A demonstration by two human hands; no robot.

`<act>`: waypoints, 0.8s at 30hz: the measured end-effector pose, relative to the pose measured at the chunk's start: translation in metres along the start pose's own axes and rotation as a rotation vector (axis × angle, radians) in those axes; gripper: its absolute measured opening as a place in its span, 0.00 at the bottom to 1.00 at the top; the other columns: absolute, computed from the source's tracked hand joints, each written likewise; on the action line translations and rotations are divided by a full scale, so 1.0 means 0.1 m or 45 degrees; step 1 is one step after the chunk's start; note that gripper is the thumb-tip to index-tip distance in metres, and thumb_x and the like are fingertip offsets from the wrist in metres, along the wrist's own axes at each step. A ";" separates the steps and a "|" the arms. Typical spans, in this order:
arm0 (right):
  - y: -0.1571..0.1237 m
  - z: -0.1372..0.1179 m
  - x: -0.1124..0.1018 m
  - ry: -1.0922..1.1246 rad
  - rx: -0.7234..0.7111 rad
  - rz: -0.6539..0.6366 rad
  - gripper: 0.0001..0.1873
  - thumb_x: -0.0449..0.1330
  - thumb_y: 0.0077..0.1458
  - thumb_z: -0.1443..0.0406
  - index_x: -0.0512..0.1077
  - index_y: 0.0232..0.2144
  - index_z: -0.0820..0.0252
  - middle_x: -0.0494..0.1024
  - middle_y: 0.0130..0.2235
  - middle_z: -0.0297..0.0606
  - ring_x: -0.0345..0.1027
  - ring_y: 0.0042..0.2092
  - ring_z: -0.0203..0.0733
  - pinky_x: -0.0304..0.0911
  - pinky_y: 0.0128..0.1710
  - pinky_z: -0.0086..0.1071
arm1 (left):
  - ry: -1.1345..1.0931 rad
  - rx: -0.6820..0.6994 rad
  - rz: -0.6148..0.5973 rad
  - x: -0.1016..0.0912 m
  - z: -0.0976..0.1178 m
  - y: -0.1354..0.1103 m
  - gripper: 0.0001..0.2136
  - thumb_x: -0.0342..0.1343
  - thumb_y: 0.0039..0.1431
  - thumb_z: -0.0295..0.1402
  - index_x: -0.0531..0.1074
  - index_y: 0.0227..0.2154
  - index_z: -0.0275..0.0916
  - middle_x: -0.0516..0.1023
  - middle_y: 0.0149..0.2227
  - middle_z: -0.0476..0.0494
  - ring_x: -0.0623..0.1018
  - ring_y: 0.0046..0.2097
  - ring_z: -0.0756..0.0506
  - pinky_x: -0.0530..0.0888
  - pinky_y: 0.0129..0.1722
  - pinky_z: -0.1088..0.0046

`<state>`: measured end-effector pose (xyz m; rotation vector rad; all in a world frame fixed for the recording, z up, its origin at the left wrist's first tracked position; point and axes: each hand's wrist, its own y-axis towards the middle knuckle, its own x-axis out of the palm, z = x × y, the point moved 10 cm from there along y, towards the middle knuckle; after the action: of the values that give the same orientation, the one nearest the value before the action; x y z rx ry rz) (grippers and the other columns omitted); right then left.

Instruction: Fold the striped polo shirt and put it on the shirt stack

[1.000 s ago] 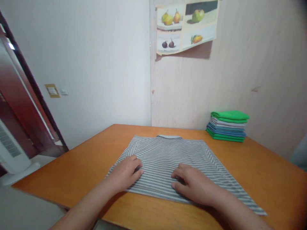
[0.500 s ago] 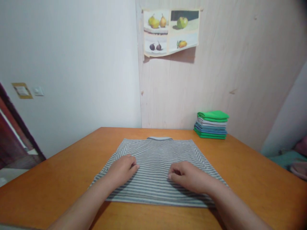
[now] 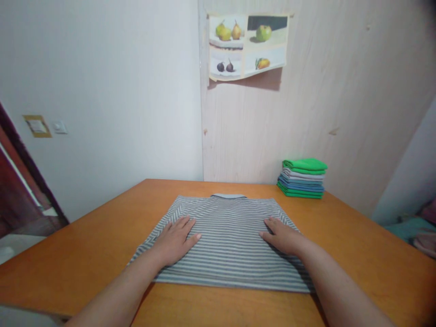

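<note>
A grey-and-white striped shirt (image 3: 228,240) lies folded flat on the orange wooden table (image 3: 357,245), its collar at the far edge. My left hand (image 3: 175,238) rests palm down on the shirt's left part, fingers stretched out. On the shirt's right part lies my right hand (image 3: 281,236), also flat with fingers extended. Neither hand holds anything.
A stack of folded green, blue and grey clothes (image 3: 302,178) sits at the table's far right by the wall. A fruit poster (image 3: 248,45) hangs on the wooden panel. A dark door frame (image 3: 20,177) stands at the left. Some fabric items (image 3: 418,227) lie beyond the table's right side.
Both hands went from curled near the shirt's middle to flat and spread; my right hand slid out to the right. The view turned toward the right.
</note>
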<state>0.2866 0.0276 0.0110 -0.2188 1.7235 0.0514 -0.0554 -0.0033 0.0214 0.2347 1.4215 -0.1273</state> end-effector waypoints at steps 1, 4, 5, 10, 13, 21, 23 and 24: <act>0.01 0.02 0.00 -0.011 0.017 0.013 0.42 0.48 0.63 0.46 0.56 0.68 0.71 0.52 0.70 0.56 0.42 0.71 0.58 0.45 0.67 0.47 | -0.002 -0.001 -0.002 0.00 -0.01 -0.01 0.36 0.38 0.65 0.59 0.56 0.68 0.42 0.52 0.71 0.37 0.50 0.72 0.36 0.51 0.67 0.48; 0.05 0.06 0.01 -0.051 0.047 0.035 0.42 0.45 0.63 0.45 0.56 0.68 0.68 0.51 0.71 0.55 0.40 0.71 0.60 0.44 0.67 0.52 | 0.002 -0.014 -0.005 0.01 -0.02 -0.01 0.37 0.37 0.65 0.60 0.56 0.68 0.42 0.51 0.71 0.38 0.49 0.72 0.36 0.49 0.67 0.48; 0.06 0.07 0.03 -0.059 0.053 0.032 0.41 0.45 0.64 0.45 0.55 0.68 0.67 0.50 0.71 0.53 0.39 0.71 0.61 0.43 0.67 0.54 | 0.005 -0.018 -0.008 0.01 -0.03 -0.02 0.37 0.36 0.64 0.60 0.56 0.68 0.42 0.50 0.71 0.37 0.49 0.72 0.36 0.49 0.67 0.48; 0.05 0.18 0.03 -0.075 0.106 0.048 0.40 0.42 0.65 0.46 0.55 0.68 0.65 0.50 0.71 0.50 0.41 0.71 0.58 0.44 0.66 0.55 | -0.014 -0.007 0.009 -0.03 0.01 -0.02 0.36 0.38 0.65 0.59 0.57 0.67 0.42 0.52 0.71 0.36 0.51 0.71 0.35 0.49 0.67 0.47; 0.00 0.24 -0.06 -0.075 0.137 0.124 0.38 0.43 0.65 0.47 0.58 0.67 0.66 0.52 0.70 0.52 0.44 0.71 0.59 0.47 0.65 0.54 | -0.043 0.005 0.123 -0.17 0.02 -0.05 0.31 0.40 0.67 0.55 0.62 0.63 0.40 0.60 0.68 0.34 0.58 0.69 0.36 0.54 0.65 0.49; -0.29 -0.03 0.02 -0.074 -0.029 0.135 0.38 0.40 0.66 0.48 0.57 0.67 0.67 0.53 0.70 0.51 0.44 0.71 0.57 0.45 0.67 0.52 | -0.011 0.039 0.202 -0.24 -0.22 -0.28 0.26 0.41 0.68 0.49 0.67 0.59 0.35 0.68 0.63 0.32 0.66 0.65 0.37 0.61 0.63 0.57; -0.37 0.00 0.09 -0.100 0.007 0.100 0.40 0.39 0.66 0.46 0.55 0.68 0.65 0.51 0.71 0.49 0.41 0.71 0.57 0.43 0.67 0.55 | 0.003 0.015 0.182 -0.21 -0.28 -0.31 0.27 0.41 0.68 0.49 0.66 0.60 0.35 0.66 0.64 0.31 0.64 0.66 0.36 0.59 0.64 0.56; -0.41 0.04 0.10 -0.112 0.032 0.097 0.40 0.38 0.65 0.45 0.53 0.69 0.64 0.50 0.71 0.47 0.40 0.72 0.56 0.40 0.67 0.57 | 0.006 0.009 0.181 -0.20 -0.29 -0.32 0.28 0.41 0.68 0.50 0.66 0.60 0.35 0.65 0.65 0.31 0.63 0.66 0.36 0.58 0.65 0.55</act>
<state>0.2959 -0.0132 0.0041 -0.1299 1.6436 0.0939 -0.0935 -0.0287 0.0345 0.3408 1.4041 -0.0150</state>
